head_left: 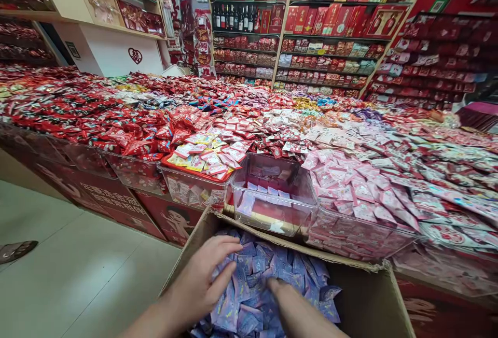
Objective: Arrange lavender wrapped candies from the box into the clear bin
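Observation:
Both my hands reach into an open cardboard box (361, 296) full of small purple candy packets (249, 291). My left hand (202, 281) lies on the packets with its fingers curled over them. My right hand (280, 296) is pushed down among the packets, its fingers buried and hidden. Just beyond the box stands a clear plastic bin (272, 193), nearly empty, with only a few pale packets on its bottom.
A long display counter holds clear bins heaped with red (116, 120), yellow-pink (202, 156) and pink (350, 187) wrapped sweets. Shelves of red gift boxes and bottles (311, 16) line the back wall. Tiled floor lies to the left, with a sandal (15, 250) at its edge.

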Available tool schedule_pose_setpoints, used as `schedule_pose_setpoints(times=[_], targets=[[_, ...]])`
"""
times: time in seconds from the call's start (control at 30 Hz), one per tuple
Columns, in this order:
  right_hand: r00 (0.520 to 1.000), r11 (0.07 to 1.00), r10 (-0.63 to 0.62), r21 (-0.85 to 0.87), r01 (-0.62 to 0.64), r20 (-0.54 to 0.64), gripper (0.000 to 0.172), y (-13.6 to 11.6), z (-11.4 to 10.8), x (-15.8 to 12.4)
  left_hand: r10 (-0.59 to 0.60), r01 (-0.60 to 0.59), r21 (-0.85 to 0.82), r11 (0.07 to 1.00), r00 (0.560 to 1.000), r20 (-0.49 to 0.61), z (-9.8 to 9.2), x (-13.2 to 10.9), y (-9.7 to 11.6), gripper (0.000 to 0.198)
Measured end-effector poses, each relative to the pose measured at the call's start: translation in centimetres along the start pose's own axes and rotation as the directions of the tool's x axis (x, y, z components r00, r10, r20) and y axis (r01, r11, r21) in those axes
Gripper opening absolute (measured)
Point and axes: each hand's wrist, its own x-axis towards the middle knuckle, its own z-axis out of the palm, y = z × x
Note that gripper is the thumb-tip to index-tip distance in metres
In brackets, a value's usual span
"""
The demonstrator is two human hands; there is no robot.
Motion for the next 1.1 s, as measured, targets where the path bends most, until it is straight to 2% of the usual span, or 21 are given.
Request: schedule_pose_setpoints(times=[0.07,0.1,0.17,0.2,0.27,0.33,0.47,0.57,0.6,0.67,0.73,0.8,0.87,0.9,0.97,1.0,1.03,1.07,1.1], targets=[[0.990,0.964,-0.071,0.248,0.100,-0.123,0.033,-0.9,-1.7,-0.7,-0.146,0.166,-0.139,0.976,0.979,0.145,1.1,0.2,0.6,0.036],[0.981,0.894,-0.085,0.422,0.153,-0.174,0.028,-1.5,-2.6,-1.1,-0.217,0.264,-0.221,0.939,0.952,0.215,1.7,0.3,0.8,0.041],[0.975,0.658,-0.047,0.728,0.193,-0.216,0.021,-2.8,-4.2,-1.9,-0.281,0.427,-0.427,0.797,0.888,0.363,2.9,0.8,1.4,0.055],[0.976,0.540,-0.013,0.819,0.192,-0.219,0.020,-3.4,-4.7,-2.2,-0.277,0.490,-0.522,0.698,0.857,0.434,3.4,1.2,1.8,0.059],[0.969,0.392,0.043,0.896,0.207,-0.242,0.022,-4.4,-5.6,-2.7,-0.238,0.564,-0.640,0.522,0.817,0.526,4.2,1.9,2.6,0.061],[0.958,0.330,0.099,0.918,0.222,-0.268,0.022,-4.7,-5.9,-2.9,-0.228,0.579,-0.681,0.449,0.811,0.539,4.5,2.6,3.3,0.056],[0.948,0.189,0.207,0.961,0.204,-0.242,0.023,-4.0,-6.0,-2.6,-0.241,0.546,-0.708,0.448,0.836,0.492,4.1,3.5,3.7,0.055],[0.950,0.094,0.222,0.975,0.202,-0.218,0.026,-3.6,-5.8,-2.2,-0.256,0.537,-0.705,0.463,0.843,0.473,3.6,3.8,3.3,0.050],[0.950,0.088,0.220,0.974,0.209,-0.223,0.026,-3.6,-5.7,-2.1,-0.259,0.535,-0.700,0.474,0.844,0.470,3.5,3.8,3.2,0.046],[0.948,0.133,0.203,0.966,0.222,-0.246,0.026,-3.8,-5.5,-2.1,-0.263,0.529,-0.689,0.496,0.847,0.461,3.5,3.7,3.2,0.039],[0.943,0.232,0.177,0.943,0.239,-0.283,0.025,-4.1,-5.5,-2.5,-0.252,0.510,-0.676,0.532,0.857,0.449,3.4,3.4,3.4,0.035],[0.933,0.379,0.131,0.887,0.265,-0.335,0.022,-4.4,-6.4,-3.4,-0.213,0.448,-0.657,0.607,0.887,0.409,2.8,3.0,3.7,0.033],[0.895,0.528,0.088,0.782,0.331,-0.438,0.017,-4.8,-8.6,-4.3,-0.168,0.331,-0.597,0.731,0.935,0.313,1.5,2.7,3.7,0.031],[0.855,0.596,0.069,0.708,0.378,-0.514,0.015,-5.1,-10.3,-4.6,-0.152,0.257,-0.543,0.799,0.961,0.231,0.6,2.6,3.4,0.029],[0.731,0.696,0.039,0.544,0.470,-0.681,0.017,-5.8,-14.2,-4.3,-0.129,0.124,-0.367,0.922,0.992,0.010,-1.2,2.7,2.3,0.025],[0.656,0.734,0.019,0.456,0.504,-0.755,0.018,-6.2,-16.2,-3.7,-0.111,0.080,-0.251,0.965,0.988,-0.111,-2.0,2.8,1.4,0.024],[0.611,0.761,-0.005,0.394,0.516,-0.791,0.018,-6.6,-18.0,-2.6,-0.089,0.062,-0.132,0.989,0.973,-0.213,-2.6,2.9,0.4,0.023],[0.625,0.777,-0.024,0.379,0.502,-0.780,0.019,-6.9,-19.5,-1.1,-0.079,0.070,-0.044,0.997,0.958,-0.277,-3.0,3.1,-0.6,0.024],[0.700,0.801,-0.015,0.411,0.435,-0.714,0.017,-7.1,-20.5,0.6,-0.084,0.092,0.010,0.996,0.947,-0.312,-3.2,3.2,-1.6,0.023]])
